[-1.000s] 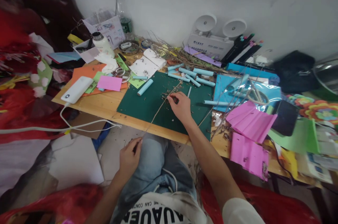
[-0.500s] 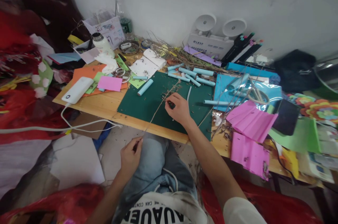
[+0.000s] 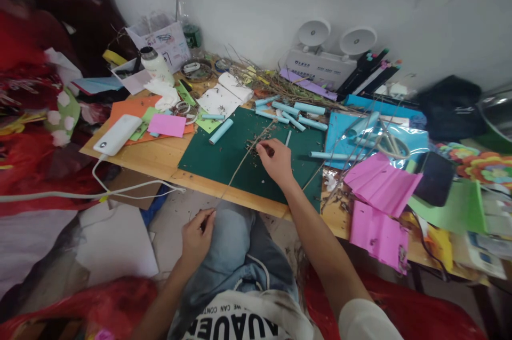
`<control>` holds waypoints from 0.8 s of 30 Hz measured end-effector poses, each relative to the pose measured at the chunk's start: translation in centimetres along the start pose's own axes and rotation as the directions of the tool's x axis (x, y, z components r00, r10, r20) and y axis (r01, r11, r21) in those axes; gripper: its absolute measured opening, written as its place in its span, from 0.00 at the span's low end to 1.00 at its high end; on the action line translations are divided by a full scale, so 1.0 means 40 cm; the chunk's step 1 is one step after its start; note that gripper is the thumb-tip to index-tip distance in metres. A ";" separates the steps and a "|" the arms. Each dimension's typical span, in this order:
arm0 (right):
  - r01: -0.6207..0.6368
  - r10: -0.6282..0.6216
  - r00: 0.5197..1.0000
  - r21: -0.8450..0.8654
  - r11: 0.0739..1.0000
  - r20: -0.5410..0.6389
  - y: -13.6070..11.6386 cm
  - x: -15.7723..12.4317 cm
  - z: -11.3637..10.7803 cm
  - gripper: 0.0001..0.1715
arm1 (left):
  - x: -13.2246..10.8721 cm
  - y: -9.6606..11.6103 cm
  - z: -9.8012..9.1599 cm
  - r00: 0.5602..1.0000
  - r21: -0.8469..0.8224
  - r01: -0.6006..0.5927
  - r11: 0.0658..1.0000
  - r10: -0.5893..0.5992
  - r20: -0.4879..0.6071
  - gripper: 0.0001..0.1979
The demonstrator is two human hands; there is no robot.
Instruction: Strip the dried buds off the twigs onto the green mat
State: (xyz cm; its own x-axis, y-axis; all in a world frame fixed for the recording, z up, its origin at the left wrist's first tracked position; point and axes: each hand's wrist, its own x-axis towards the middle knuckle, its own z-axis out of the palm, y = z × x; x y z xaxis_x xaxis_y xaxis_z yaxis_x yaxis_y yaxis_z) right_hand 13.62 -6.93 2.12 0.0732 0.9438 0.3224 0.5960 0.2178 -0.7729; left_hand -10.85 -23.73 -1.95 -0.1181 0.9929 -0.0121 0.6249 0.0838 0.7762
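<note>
The left hand (image 3: 196, 236) is closed in a pinch, thumb against fingertips, on the near end of a thin dry brown twig (image 3: 236, 169). It holds that end low, off the near edge of the pale wooden table (image 3: 160, 157) and just above the knee of the blue jeans (image 3: 236, 244). From this pinch the twig slants up and away to the right, crosses the table edge and lies over the dark green cutting mat (image 3: 216, 161).

The right hand (image 3: 277, 163) rests on the mat with its fingers curled in. Thumb and forefinger are nipped together at the twig's far, branching part, where small dark crumbs of bark are scattered just beyond the fingertips. The contact itself is small, but the fingers look closed on the twig rather than spread.

Beyond the right hand's pinch, a short light-blue rolled paper tube (image 3: 221, 131) lies to the left on the mat. A row of similar light-blue paper tubes (image 3: 308, 109) lies farther back. To the right of that hand are folded pink paper sheets (image 3: 380, 185). Well to the left of both hands a white rectangular power bank (image 3: 117, 134) sits on the table with its cable hanging down.
</note>
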 end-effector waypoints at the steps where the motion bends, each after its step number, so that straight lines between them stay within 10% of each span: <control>1: -0.034 0.031 0.999 0.105 0.994 0.027 0.002 0.001 0.002 0.17 | 0.000 0.001 0.001 1.000 0.000 -0.006 1.000 0.006 0.009 0.14; 6: -0.179 0.152 0.982 0.290 0.940 0.113 0.009 0.002 0.011 0.20 | -0.002 0.003 0.006 1.000 -0.006 -0.004 1.000 0.004 0.021 0.14; 17: 0.301 -0.276 0.951 -0.233 0.925 0.137 -0.014 -0.019 0.000 0.17 | 0.004 0.019 0.001 0.993 -0.072 0.103 0.992 -0.098 0.069 0.16; 24: 0.059 -0.052 0.998 -0.309 0.949 0.031 0.005 -0.004 -0.001 0.12 | 0.004 0.011 0.010 0.991 -0.050 0.093 0.994 -0.088 0.105 0.17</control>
State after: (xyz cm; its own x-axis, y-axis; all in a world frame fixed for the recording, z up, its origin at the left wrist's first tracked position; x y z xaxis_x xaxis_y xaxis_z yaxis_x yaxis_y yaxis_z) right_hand 13.75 -7.06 1.92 0.0172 0.9385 0.3449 0.8168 0.1857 -0.5462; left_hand -10.28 -23.49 -1.85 -0.0910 0.9851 -0.1462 0.5713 0.1719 0.8025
